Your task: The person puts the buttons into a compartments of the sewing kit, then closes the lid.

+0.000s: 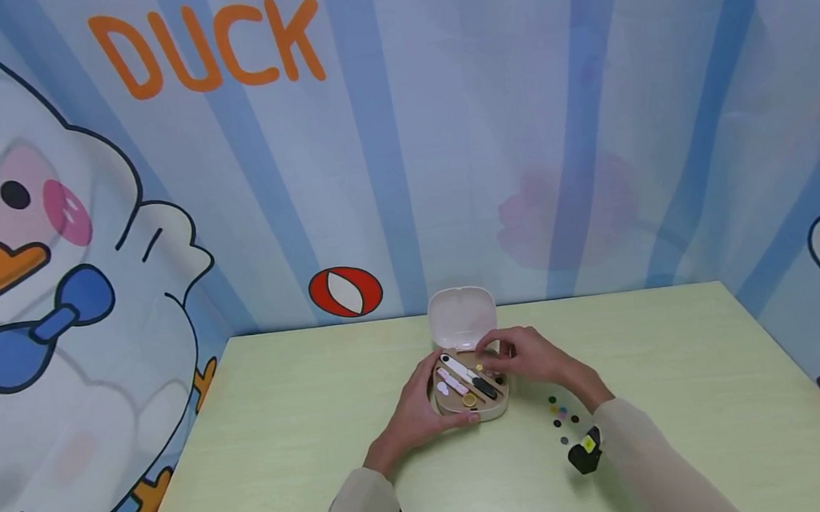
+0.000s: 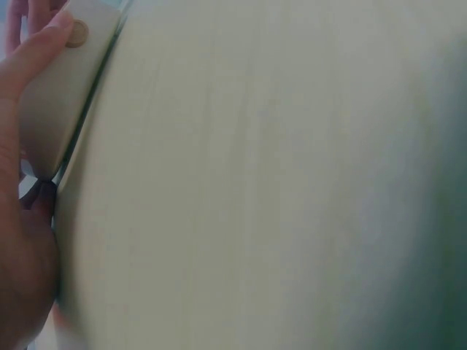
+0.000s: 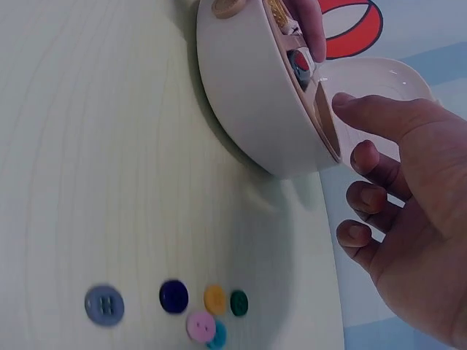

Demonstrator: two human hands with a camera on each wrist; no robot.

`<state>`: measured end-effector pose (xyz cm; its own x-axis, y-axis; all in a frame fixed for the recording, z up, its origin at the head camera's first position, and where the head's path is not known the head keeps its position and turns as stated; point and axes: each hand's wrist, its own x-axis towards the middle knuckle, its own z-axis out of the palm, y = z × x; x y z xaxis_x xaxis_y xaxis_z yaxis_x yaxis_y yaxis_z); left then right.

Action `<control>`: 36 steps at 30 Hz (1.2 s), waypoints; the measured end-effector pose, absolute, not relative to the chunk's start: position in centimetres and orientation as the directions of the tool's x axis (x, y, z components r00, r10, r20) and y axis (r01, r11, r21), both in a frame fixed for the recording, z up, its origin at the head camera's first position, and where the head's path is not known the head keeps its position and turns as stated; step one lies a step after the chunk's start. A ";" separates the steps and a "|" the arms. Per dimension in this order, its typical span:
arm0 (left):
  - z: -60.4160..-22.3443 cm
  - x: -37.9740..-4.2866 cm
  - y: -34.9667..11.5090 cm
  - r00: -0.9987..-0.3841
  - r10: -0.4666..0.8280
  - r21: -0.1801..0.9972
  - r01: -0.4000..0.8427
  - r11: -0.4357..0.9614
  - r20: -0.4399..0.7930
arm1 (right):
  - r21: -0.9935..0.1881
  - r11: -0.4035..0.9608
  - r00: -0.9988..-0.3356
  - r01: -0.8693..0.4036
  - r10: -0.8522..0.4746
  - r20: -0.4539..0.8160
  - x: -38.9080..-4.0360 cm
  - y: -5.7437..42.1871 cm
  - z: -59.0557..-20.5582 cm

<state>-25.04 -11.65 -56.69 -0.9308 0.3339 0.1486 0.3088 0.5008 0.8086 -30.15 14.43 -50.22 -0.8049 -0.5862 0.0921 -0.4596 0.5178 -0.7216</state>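
A white sewing box (image 1: 493, 413) stands on the table with its lid (image 1: 462, 320) raised at the back. My left hand (image 1: 422, 406) grips its left side, thumb along the front near a round wooden knob (image 2: 77, 33). Over the back right of the tan tray hovers my right hand (image 1: 530, 357), its fingers (image 3: 365, 197) loosely bent with nothing visible between them. Across the tray lie a white-and-black tool (image 1: 473, 374) and a pink tool (image 1: 452, 380). A gold ring-like piece (image 1: 469, 400) sits at the front. The right hand partly hides the right compartments.
Several loose buttons lie on the table (image 1: 308, 425) right of the box, among them a grey-blue button (image 3: 104, 305), a dark blue button (image 3: 174, 296) and a pink button (image 3: 201, 326). A curtain printed with ducks (image 1: 443, 125) hangs behind the table's back edge.
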 end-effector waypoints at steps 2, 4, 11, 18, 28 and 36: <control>-56.7 -25.0 -11.6 -0.930 0.336 0.808 0.310 0.501 0.149 | -0.714 0.531 -0.810 -0.456 -0.580 0.086 -30.0 14.9 -50.0; -56.6 -25.0 -11.6 -0.930 0.336 0.807 0.309 0.503 0.147 | -0.704 0.536 -0.809 -0.465 -0.580 0.093 -29.9 15.3 -49.9; -56.5 -25.0 -11.6 -0.933 0.332 0.813 0.296 0.501 0.135 | -0.690 0.553 -0.816 -0.468 -0.570 0.097 -29.2 17.3 -49.5; -56.6 -25.0 -11.5 -0.935 0.324 0.812 0.297 0.502 0.142 | -0.697 0.543 -0.812 -0.469 -0.575 0.099 -28.4 19.5 -50.1; -56.6 -25.0 -11.6 -0.937 0.322 0.811 0.292 0.507 0.136 | -0.707 0.547 -0.812 -0.448 -0.579 0.066 -27.2 22.0 -51.6; -56.6 -24.9 -11.6 -0.935 0.328 0.816 0.295 0.498 0.138 | -0.724 0.556 -0.817 -0.408 -0.576 0.018 -26.1 23.2 -52.5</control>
<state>-24.94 -11.65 -56.62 -0.9346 0.3279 0.1381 0.2951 0.4976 0.8157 -26.09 23.15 -52.55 -0.8175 -0.5757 0.0182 -0.4078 0.5561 -0.7242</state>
